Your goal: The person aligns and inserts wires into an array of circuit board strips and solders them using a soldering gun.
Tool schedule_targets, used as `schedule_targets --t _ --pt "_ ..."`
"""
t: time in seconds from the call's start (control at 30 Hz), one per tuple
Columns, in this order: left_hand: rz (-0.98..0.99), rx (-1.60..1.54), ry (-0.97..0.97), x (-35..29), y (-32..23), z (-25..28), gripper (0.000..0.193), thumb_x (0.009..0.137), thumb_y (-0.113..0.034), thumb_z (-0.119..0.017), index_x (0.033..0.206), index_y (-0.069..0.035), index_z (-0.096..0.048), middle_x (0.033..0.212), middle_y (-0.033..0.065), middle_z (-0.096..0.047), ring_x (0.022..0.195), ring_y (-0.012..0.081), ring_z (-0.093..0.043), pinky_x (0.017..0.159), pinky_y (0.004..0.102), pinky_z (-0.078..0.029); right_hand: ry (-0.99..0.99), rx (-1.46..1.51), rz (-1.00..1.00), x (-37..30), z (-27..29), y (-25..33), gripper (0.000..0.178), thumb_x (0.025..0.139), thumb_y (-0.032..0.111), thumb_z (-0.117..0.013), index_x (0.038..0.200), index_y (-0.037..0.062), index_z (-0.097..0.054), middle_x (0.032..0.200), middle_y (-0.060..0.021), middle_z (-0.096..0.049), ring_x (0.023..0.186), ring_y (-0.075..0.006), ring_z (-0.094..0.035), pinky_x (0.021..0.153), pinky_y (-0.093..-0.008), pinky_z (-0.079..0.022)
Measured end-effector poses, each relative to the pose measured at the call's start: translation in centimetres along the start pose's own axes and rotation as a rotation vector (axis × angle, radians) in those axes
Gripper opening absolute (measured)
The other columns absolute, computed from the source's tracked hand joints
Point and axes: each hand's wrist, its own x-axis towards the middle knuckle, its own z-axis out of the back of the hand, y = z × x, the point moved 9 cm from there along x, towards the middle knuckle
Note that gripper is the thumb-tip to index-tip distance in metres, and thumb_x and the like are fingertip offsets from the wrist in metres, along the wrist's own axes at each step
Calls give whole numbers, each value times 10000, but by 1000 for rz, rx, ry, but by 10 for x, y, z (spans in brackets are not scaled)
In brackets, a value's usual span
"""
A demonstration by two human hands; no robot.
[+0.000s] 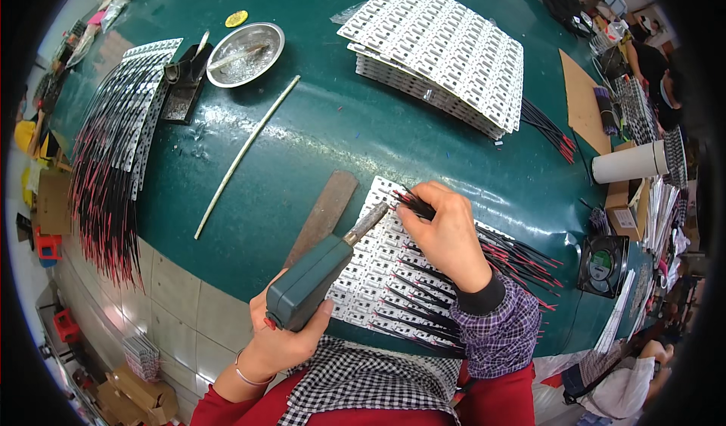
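Observation:
A dark green soldering gun (311, 281) is gripped in my left hand (276, 344), its metal tip angled up and to the right. That tip reaches the upper part of a white circuit board panel (355, 288) lying in front of me. Close beside the tip, my right hand (450, 233) pinches a bundle of black wires (416, 201) with red among their ends. Rows of black wires (418, 301) are attached along the panel and trail off to the right under my right forearm. The exact contact between tip and wire is too small to tell.
A flat brownish bar (325, 213) lies left of the panel. Further left are a thin pale stick (246, 158), a metal bowl (246, 54), a black stand (184, 86) and wired panels (113, 161). Stacked white panels (439, 40) stand far back; a small fan (603, 266) sits right.

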Motion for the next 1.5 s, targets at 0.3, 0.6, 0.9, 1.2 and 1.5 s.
schedule_targets --t 0.3,0.6,0.9,1.2,1.5 --pt "141 -69 -7 -16 12 7 247 811 -14 -795 1038 37 -712 875 89 -725 710 139 -664 647 278 -534 -11 -13 28 -1 0 4 135 856 61 -722 898 -53 -663 842 -205 -644 755 -413 -637 692 -472 -499" --pt "269 -227 -121 -18 20 14 341 818 -36 -814 1133 40 -711 998 104 -760 850 161 -706 765 287 -563 -71 -106 152 -14 14 27 85 931 -3 -649 995 -45 -611 924 -189 -563 876 -403 -598 742 -468 -476" --pt "37 -120 50 -20 15 12 505 842 44 -758 1323 37 -605 1200 135 -702 740 107 -620 608 246 -506 -10 -26 41 -27 -5 16 174 827 -4 -699 987 4 -629 947 -169 -653 810 -377 -673 716 -443 -533" --pt "21 -82 -38 -16 7 11 321 794 -1 -796 1096 53 -699 996 130 -746 840 176 -706 765 292 -555 13 -74 6 -24 -10 13 150 817 27 -719 941 8 -637 897 -158 -662 784 -379 -672 692 -453 -524" --pt "53 -91 -18 -14 9 6 293 779 -1 -793 1050 44 -693 965 123 -717 838 193 -694 750 300 -547 10 -123 24 -24 -10 14 149 813 32 -722 937 11 -643 886 -155 -652 765 -385 -664 678 -460 -519"
